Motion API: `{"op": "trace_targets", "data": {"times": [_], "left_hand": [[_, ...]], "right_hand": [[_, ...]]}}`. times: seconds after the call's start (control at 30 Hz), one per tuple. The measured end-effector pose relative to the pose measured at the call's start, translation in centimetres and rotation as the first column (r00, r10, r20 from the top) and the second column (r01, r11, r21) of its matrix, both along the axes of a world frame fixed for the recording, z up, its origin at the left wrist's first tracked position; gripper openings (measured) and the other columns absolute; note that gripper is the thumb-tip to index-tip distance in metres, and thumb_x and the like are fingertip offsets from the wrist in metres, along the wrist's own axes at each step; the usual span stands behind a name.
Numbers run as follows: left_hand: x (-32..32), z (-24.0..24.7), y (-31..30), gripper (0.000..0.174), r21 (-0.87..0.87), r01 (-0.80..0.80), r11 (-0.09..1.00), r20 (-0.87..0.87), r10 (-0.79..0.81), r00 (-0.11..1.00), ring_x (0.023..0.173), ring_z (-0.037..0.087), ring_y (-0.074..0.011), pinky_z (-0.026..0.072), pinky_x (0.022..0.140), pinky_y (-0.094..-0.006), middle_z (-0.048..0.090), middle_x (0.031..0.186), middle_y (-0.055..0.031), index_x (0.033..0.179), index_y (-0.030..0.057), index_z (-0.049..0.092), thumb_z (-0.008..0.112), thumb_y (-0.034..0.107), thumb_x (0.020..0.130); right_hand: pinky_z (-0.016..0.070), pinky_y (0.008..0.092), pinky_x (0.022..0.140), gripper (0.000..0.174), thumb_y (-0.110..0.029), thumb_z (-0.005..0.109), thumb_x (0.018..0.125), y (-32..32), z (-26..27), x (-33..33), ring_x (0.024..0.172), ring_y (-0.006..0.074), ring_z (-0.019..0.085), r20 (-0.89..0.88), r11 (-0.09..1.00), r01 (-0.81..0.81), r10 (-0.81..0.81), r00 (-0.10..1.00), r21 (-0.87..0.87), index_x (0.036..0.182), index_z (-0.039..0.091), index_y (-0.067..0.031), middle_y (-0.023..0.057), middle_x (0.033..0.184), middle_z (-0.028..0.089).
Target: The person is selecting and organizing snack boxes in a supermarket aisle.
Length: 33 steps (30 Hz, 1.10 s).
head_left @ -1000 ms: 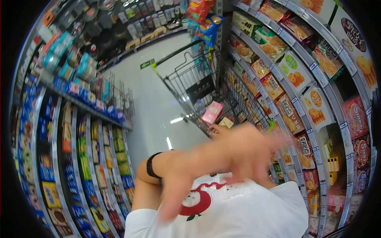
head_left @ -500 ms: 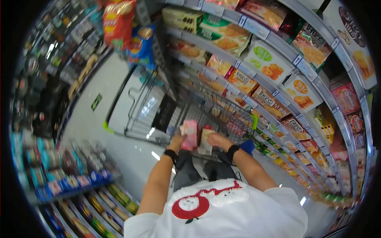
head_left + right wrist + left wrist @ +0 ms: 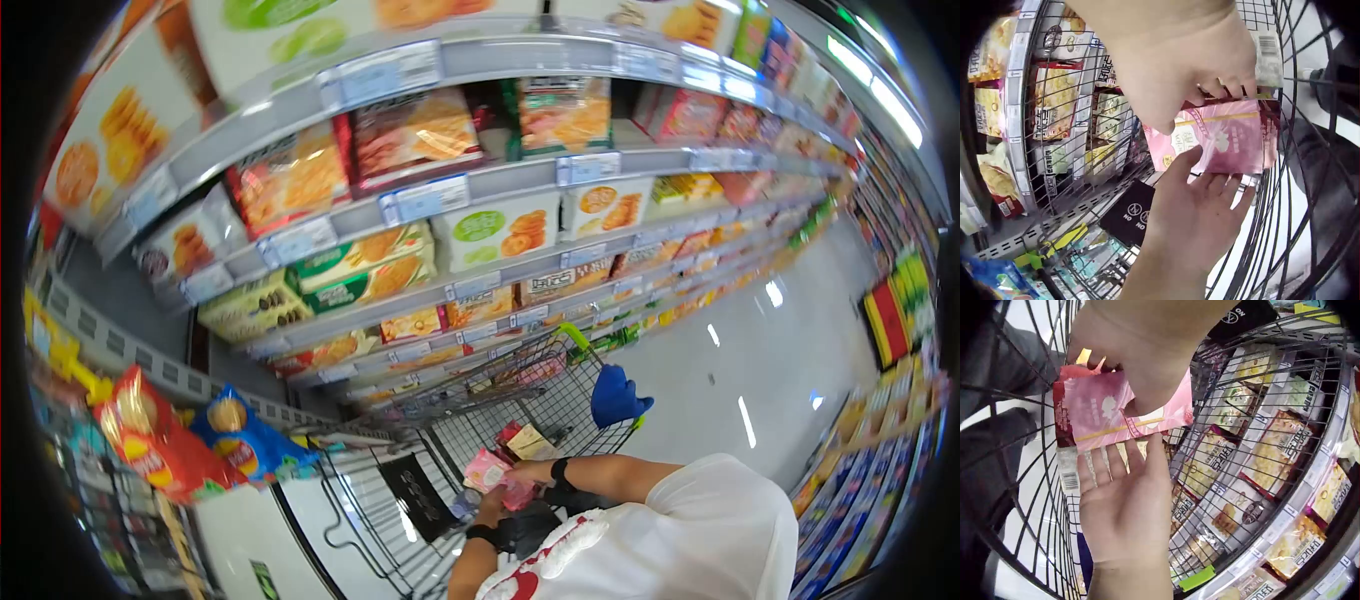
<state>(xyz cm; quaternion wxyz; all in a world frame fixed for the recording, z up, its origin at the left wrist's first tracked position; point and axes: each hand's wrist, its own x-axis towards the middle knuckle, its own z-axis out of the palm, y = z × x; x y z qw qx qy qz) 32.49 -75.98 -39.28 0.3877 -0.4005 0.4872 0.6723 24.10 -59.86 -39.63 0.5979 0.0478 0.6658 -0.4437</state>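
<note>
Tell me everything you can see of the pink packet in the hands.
The flat, glossy pink packet looks like card or film, with pale print, a yellow-gold stripe along one long edge and dark red showing at one end. It is held inside the black wire shopping cart. The left hand has its thumb on the printed face; the right hand's fingers reach behind the striped edge. Whether it is sealed, I cannot tell.

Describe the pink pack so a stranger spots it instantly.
Find the wire shopping cart beside the snack shelves. Inside it, look between the left hand and right hand. The pink pack has a yellow stripe, unlike the cream box nearby.
</note>
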Motion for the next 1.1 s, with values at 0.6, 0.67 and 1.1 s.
{"op": "trace_targets", "data": {"times": [0.6,0.67,1.1], "left_hand": [[-5.9,14.8,9.0,0.023,-0.158,-0.008,0.987,-0.706,-0.107,0.700,0.063,0.059,-0.0157,0.0465,0.057,-0.0279,0.063,0.074,-0.0071,0.087,-0.0044,0.062,0.067,0.003,0.066],[-5.7,16.4,11.0,0.028,-0.206,-0.084,0.975,-0.791,-0.115,0.601,0.072,0.060,-0.0166,0.0479,0.066,-0.0278,0.063,0.083,-0.0088,0.094,-0.0032,0.057,0.068,0.001,0.068],[7.7,39.3,32.2,0.041,0.415,0.355,0.838,-0.845,0.210,0.491,0.105,0.054,-0.0172,0.0443,0.089,-0.0291,0.056,0.112,-0.0094,0.116,0.0008,0.045,0.057,-0.006,0.078]], "right_hand": [[0.0436,0.0279,0.080,0.035,-0.011,0.058,0.081,9.4,14.7,-0.8,0.093,0.0139,0.054,-0.467,0.715,0.458,-0.695,0.547,-0.528,0.114,0.050,-0.0058,0.0057,0.102,0.057],[0.0438,0.0276,0.082,0.033,-0.011,0.058,0.084,13.1,20.1,0.3,0.095,0.0125,0.054,-0.363,0.599,0.457,-0.784,0.504,-0.658,0.115,0.049,-0.0063,0.0051,0.105,0.057],[0.0439,0.0302,0.087,0.058,-0.012,0.057,0.087,35.7,39.4,21.6,0.101,0.0148,0.054,-0.273,0.355,0.294,-0.919,0.284,-0.888,0.138,0.031,-0.0084,0.0091,0.107,0.058]]}}
